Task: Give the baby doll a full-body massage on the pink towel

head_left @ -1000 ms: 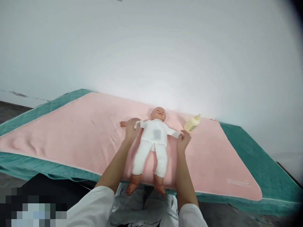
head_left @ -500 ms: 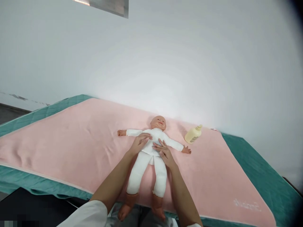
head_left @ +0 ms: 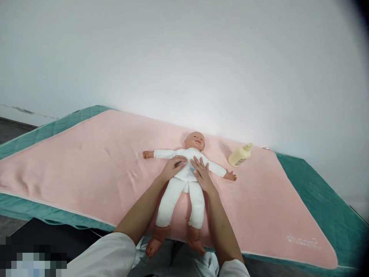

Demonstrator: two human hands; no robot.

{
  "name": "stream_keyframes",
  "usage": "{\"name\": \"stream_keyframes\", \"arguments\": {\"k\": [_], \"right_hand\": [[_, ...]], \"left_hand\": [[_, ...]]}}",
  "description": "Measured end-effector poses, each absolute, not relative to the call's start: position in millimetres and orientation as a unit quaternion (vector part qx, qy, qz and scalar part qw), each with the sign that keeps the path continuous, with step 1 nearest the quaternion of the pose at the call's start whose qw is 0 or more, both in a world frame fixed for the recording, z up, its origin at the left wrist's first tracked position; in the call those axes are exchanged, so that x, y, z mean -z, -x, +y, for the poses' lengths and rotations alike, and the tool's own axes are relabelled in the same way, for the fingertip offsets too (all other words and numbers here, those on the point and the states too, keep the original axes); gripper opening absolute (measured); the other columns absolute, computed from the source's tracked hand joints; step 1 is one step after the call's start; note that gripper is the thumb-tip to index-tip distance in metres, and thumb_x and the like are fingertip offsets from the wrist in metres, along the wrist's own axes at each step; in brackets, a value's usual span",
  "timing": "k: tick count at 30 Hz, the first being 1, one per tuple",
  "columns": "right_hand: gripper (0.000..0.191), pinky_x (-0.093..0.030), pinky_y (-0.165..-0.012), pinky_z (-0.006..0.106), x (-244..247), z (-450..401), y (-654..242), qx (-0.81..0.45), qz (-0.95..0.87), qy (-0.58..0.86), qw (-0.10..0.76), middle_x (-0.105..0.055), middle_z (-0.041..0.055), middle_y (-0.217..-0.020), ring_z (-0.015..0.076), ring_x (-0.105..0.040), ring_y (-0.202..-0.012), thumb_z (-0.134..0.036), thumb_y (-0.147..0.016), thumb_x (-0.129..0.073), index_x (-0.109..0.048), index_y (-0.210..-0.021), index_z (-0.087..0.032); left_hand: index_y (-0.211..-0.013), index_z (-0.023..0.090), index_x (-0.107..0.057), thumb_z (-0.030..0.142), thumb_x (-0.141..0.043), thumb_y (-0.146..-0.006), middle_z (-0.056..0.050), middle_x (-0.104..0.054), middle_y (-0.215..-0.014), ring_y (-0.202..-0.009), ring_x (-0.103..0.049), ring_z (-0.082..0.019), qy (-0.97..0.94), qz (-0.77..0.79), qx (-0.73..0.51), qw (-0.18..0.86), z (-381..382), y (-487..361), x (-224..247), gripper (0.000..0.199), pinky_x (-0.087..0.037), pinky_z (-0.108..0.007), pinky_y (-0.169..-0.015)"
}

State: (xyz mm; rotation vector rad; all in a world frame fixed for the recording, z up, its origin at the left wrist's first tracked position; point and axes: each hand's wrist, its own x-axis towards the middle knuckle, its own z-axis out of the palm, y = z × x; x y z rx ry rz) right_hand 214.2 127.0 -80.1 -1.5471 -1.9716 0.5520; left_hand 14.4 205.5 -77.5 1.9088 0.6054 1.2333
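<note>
A baby doll (head_left: 188,175) with a white cloth body lies on its back, head away from me, arms spread wide and feet toward me. Its head, hands and feet are bare plastic. My left hand (head_left: 174,167) rests on the left side of the doll's torso, fingers together and slightly bent, not gripping. On the right side of the chest lies my right hand (head_left: 202,173), flat with the fingers spread. Both palms face down and are hidden. Right of the doll's head, a pale yellow pump bottle (head_left: 240,156) lies tilted on the mat.
A pink mat (head_left: 100,161) covers most of a bed with a green quilted cover (head_left: 317,188). Behind it rises a white wall (head_left: 184,65). Something black (head_left: 54,234) is below the bed's front edge at lower left.
My right hand has slid up the doll's chest, its fingers now pointing more toward the head. My left hand stays on the torso. The whole view has shifted slightly.
</note>
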Motion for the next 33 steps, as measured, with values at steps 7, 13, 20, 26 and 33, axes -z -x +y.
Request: {"name": "stream_keyframes", "arguments": {"k": [7, 13, 20, 26, 33], "right_hand": [[0.056, 0.002, -0.117, 0.068, 87, 131, -214, -0.184, -0.689, 0.641, 0.283, -0.015, -0.0030, -0.164, 0.0276, -0.002, -0.153, -0.055, -0.099, -0.026, -0.022, -0.152, -0.038], [0.061, 0.000, -0.117, 0.068, 94, 131, -214, -0.178, -0.649, 0.657, 0.339, -0.022, 0.0029, -0.162, 0.0318, -0.006, -0.152, -0.057, -0.097, -0.028, -0.025, -0.153, -0.032], [0.062, -0.006, -0.117, 0.067, 100, 131, -215, -0.152, -0.639, 0.663, 0.360, -0.028, 0.0079, -0.160, 0.0324, -0.014, -0.151, -0.057, -0.097, -0.029, -0.031, -0.152, -0.027], [0.061, -0.004, -0.118, 0.066, 98, 130, -214, -0.167, -0.636, 0.660, 0.364, -0.028, 0.0068, -0.160, 0.0321, -0.014, -0.152, -0.056, -0.097, -0.030, -0.033, -0.151, -0.027], [0.051, -0.033, -0.116, 0.047, 83, 123, -227, -0.114, -0.569, 0.630, 0.515, -0.049, 0.0139, -0.146, 0.0243, -0.043, -0.138, -0.050, -0.096, -0.035, -0.053, -0.133, -0.020]], "left_hand": [[-0.091, 0.019, -0.072, 0.035, -0.066, -0.086, -0.010, -0.071, -0.102, -0.101, -0.066, -0.022, -0.754, 0.241, -0.482, 0.375, 205, -16, 78, 0.018, -0.050, -0.041, -0.096], [-0.091, 0.019, -0.072, 0.036, -0.067, -0.085, -0.011, -0.071, -0.103, -0.102, -0.066, -0.022, -0.758, 0.244, -0.481, 0.367, 203, -15, 75, 0.019, -0.051, -0.042, -0.096], [-0.089, 0.021, -0.075, 0.036, -0.069, -0.084, -0.011, -0.074, -0.101, -0.108, -0.066, -0.024, -0.753, 0.208, -0.502, 0.372, 195, -11, 66, 0.018, -0.051, -0.046, -0.099], [-0.087, 0.021, -0.077, 0.034, -0.070, -0.084, -0.011, -0.075, -0.097, -0.105, -0.066, -0.024, -0.755, 0.180, -0.493, 0.394, 190, -9, 60, 0.015, -0.052, -0.046, -0.097], [-0.086, 0.020, -0.075, 0.042, -0.060, -0.090, -0.008, -0.074, -0.093, -0.093, -0.067, -0.022, -0.729, 0.273, -0.489, 0.393, 192, -13, 36, 0.027, -0.052, -0.037, -0.089]]}}
